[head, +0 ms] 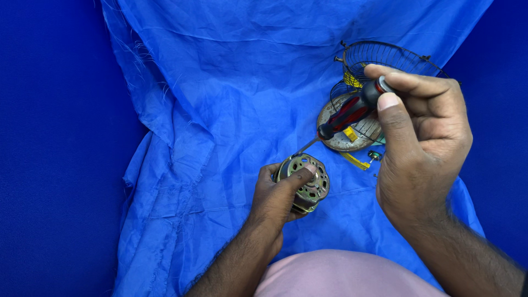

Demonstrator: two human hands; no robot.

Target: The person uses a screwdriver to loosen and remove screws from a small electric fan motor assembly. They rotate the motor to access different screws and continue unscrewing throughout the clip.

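My left hand (278, 192) grips a round metal fan motor (307, 181) with slotted housing, thumb pressed across its top, on the blue cloth (220, 110). My right hand (423, 137) holds a red and black screwdriver (352, 113) by the handle, fingers wrapped around its end. The shaft slants down to the left and its tip meets the motor's upper left rim.
A wire fan guard (396, 55) lies at the back right over a round metal plate (335, 140), with small yellow pieces (355, 160) beside it. A pink rounded surface (341, 275) sits at the bottom edge. Dark blue backing (55, 165) flanks the cloth.
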